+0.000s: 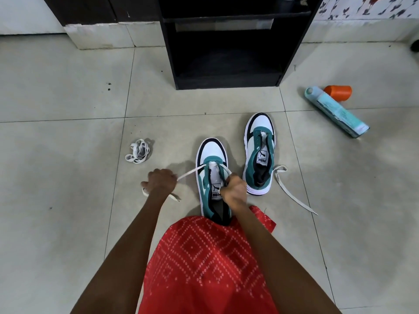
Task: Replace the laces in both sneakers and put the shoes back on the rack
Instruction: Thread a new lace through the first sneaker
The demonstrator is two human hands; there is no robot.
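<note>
Two green, white and black sneakers stand on the tiled floor, toes pointing away from me. The near sneaker [212, 155] has a white lace [190, 175] threaded through its lowest eyelets. My left hand [160, 181] grips the lace's left end, pulled out to the left. My right hand [234, 189] pinches the right end over the tongue. The far sneaker [259, 141] stands to the right with no lace in it. A second white lace [288, 189] lies loose on the floor beside it. A bundle of laces [138, 151] lies to the left.
The black shoe rack [226, 53] stands straight ahead with open shelves. A teal spray can [335, 111] lies on its side at the right, an orange cap [337, 92] behind it. My red patterned garment [204, 268] covers my lap below the near sneaker.
</note>
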